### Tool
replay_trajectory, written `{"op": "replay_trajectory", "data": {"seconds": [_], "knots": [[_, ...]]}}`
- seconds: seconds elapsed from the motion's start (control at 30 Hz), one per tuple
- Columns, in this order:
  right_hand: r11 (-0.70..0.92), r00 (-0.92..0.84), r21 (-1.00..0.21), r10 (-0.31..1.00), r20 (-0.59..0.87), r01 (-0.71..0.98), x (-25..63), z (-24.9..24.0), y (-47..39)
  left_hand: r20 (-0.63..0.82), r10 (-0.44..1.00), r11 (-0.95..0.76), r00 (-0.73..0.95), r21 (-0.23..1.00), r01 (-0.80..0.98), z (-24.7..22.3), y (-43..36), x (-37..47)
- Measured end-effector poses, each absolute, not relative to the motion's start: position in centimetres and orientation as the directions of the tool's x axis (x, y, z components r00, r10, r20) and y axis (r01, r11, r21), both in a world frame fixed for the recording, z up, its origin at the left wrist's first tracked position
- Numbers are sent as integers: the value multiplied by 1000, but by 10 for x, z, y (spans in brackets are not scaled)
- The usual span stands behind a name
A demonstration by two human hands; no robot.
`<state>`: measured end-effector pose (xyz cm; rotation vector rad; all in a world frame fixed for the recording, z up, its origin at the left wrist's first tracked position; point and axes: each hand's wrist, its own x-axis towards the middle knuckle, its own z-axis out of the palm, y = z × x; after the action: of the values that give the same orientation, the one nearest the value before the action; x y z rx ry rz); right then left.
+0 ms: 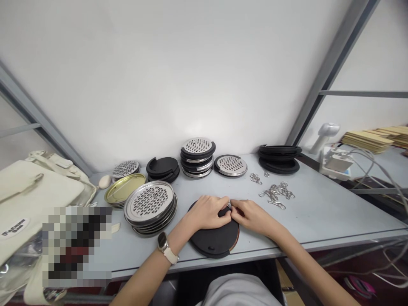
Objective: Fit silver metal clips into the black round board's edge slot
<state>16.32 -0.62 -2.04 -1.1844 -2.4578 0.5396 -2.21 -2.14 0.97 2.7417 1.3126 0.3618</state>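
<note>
A black round disc (pixel 212 242) lies at the table's front edge, with a copper-coloured strip showing along its right rim. My left hand (pixel 205 212) rests over its upper part, fingers closed and thumb pressed near the far rim. Opposite it, my right hand (pixel 250 216) is pinched at the same spot. Between the fingertips a bit of a silvery metal piece (pixel 228 205) shows; most of it is hidden. Several metal snap clips (pixel 278 193) lie loose to the right of my hands. To the left stands a stack of round metal grater plates (pixel 149 202).
At the back are a stack of graters in black holders (pixel 198 146), a single grater (pixel 231 165), and black holders at left (pixel 162 167) and right (pixel 279 165). Gold lids (pixel 125 189) and a cream bag (pixel 38 182) are left. A handheld scanner (pixel 324 136) stands far right.
</note>
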Motion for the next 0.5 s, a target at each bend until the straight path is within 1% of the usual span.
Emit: {"op": "replay_trajectory", "data": {"seconds": [0.17, 0.4, 0.5], "knots": [[567, -578, -493, 802, 148, 660, 164, -18, -8, 154, 797, -603, 584, 167, 780, 9, -21, -22], [591, -599, -477, 785, 157, 650, 166, -19, -8, 178, 794, -607, 582, 159, 779, 9, -21, -24], [600, -620, -496, 771, 148, 628, 167, -20, -6, 185, 780, -624, 598, 159, 765, 9, -22, -23]]}}
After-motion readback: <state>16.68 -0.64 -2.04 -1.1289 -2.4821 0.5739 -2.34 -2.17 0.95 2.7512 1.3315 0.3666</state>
